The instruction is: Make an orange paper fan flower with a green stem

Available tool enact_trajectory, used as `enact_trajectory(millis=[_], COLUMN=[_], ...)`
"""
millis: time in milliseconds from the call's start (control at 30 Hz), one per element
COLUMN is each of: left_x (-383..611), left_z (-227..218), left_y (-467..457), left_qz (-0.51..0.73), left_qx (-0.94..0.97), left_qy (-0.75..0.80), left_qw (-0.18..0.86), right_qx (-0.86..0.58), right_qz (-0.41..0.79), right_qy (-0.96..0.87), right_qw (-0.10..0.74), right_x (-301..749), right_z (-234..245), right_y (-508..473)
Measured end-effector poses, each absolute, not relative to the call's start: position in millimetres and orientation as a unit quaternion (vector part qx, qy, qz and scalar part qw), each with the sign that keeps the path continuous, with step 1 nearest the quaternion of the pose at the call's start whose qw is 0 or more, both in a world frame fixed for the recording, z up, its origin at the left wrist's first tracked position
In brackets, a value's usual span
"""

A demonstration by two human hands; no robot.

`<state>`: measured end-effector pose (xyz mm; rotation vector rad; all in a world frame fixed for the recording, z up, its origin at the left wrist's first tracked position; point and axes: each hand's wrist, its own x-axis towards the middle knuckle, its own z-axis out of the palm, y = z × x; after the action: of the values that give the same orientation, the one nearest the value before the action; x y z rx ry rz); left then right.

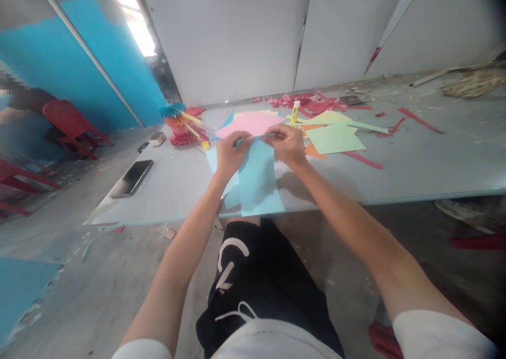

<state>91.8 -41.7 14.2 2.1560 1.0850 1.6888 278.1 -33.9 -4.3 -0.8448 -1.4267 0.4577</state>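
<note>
A sheet of light blue paper (259, 177) hangs between my two hands at the table's front side. My left hand (232, 151) is closed on its upper left edge, and my right hand (288, 144) pinches the upper right edge. More pale blue paper (232, 195) shows below and to the left of the sheet. Just beyond my fingers lies a pink sheet (251, 123) on top of other coloured paper. A glue stick (295, 112) with a yellow label stands upright past my right hand, and a small yellow cap (206, 145) sits left of my left hand.
Green paper (336, 138), orange scraps and red strips (362, 159) lie to the right. A phone (132, 178) rests near the table's left edge. A colourful paper craft (179, 124) stands at the back left. Red chairs (71, 122) and a person are farther left.
</note>
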Motion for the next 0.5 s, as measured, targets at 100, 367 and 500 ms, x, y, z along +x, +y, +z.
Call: enact_trajectory(millis=[100,367,500], left_x=[91.6,91.3,93.2], left_z=[15.8,15.5,13.0], left_y=[-42.7,-43.4,-43.8], left_qz=[0.567,0.562,0.557], left_qx=[0.733,0.736,0.747], left_qy=[0.360,0.360,0.346], left_qw=[0.108,0.112,0.107], right_qx=[-0.366,-0.359,-0.327], right_qz=[0.201,0.179,0.138], right_qy=[-0.625,-0.648,-0.704], right_qw=[0.659,0.648,0.615], right_x=[278.2,278.2,276.7], right_z=[-5.1,-1.3,1.9], right_y=[-32.7,-38.0,-44.9])
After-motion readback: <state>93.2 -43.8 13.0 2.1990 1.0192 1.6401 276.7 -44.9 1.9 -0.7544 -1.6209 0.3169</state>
